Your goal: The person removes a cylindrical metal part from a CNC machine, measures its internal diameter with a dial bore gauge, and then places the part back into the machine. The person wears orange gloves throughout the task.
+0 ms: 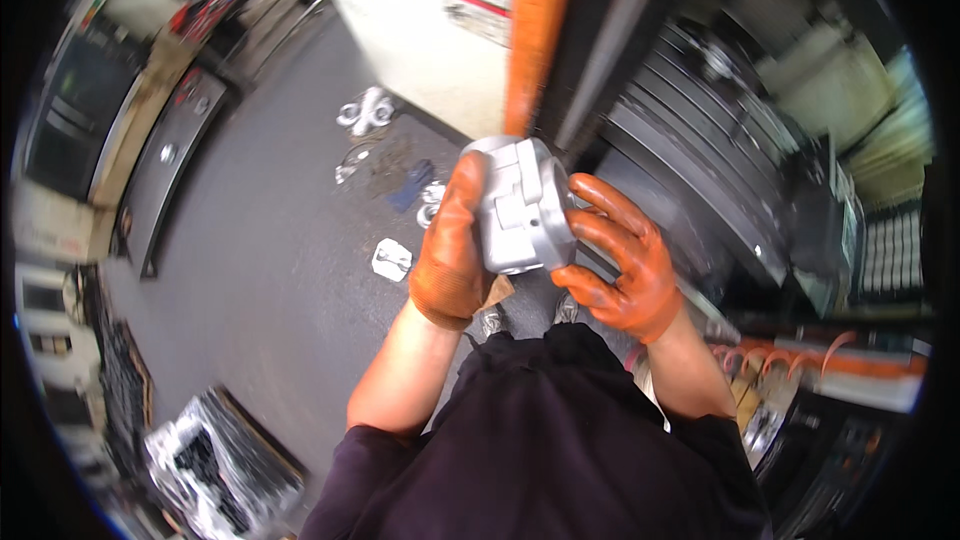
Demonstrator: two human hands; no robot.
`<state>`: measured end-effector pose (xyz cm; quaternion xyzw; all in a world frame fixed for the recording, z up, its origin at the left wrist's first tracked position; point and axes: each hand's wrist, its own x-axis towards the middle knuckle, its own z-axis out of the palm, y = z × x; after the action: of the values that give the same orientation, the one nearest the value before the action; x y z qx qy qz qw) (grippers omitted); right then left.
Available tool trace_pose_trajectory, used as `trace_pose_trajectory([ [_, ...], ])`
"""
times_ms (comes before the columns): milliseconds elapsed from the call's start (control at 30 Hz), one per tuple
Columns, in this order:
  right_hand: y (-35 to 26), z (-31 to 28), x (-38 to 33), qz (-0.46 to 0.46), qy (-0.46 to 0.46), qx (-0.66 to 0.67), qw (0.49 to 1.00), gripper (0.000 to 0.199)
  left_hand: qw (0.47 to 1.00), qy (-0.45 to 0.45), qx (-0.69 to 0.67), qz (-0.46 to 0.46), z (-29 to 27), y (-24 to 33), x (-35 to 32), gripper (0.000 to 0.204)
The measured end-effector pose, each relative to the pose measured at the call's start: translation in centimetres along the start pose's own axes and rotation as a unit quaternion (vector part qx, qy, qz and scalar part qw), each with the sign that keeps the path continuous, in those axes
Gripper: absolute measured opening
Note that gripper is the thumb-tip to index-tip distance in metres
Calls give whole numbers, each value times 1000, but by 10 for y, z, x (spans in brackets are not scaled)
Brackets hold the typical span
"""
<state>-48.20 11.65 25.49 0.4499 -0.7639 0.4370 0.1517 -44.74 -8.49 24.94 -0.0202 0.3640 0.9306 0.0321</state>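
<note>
A silver-grey metal casting (515,205), blocky with a round opening on its right side, is held up in front of my body. My left hand (455,250), in an orange coated glove, is closed around its left side, with the thumb lying along the near face. At the casting's right rim is my right hand (630,270), gloved the same way. Its fingers are curved and spaced apart, their tips against the edge of the opening, with the thumb lower down. The casting hides the far fingers of my left hand.
Shiny metal parts (368,112), a dark blue cloth (410,187) and a pale piece (392,260) lie on the grey floor. Ahead stands a white and orange machine panel (540,30); grey slatted covers (690,170) fill the right. A plastic-wrapped stack (225,470) sits lower left.
</note>
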Motion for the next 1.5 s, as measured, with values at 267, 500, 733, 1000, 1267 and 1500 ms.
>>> trace_pose_trajectory([
  [267, -82, -116, -129, 335, 285, 271, 856, 23, 960, -125, 131, -212, 70, -93, -31, 77],
  [500, -158, -200, -232, 371, 397, 260, 799, 26, 922, -275, 153, -227, 171, -206, -68, 80],
  [733, -193, -233, -311, 330, 474, 214, 788, 32, 886, -358, 162, -245, 232, -271, -104, 76],
  [1000, -197, -227, -343, 273, 456, 49, 846, 36, 843, -469, 113, -237, 225, -293, -96, 80],
  [1267, -213, -216, -285, 137, 269, -196, 933, 65, 883, -410, 19, -229, 228, -236, -98, 97],
  [1500, -196, -193, -230, 90, 217, -209, 949, 59, 912, -370, -4, -178, 188, -190, -77, 99],
])
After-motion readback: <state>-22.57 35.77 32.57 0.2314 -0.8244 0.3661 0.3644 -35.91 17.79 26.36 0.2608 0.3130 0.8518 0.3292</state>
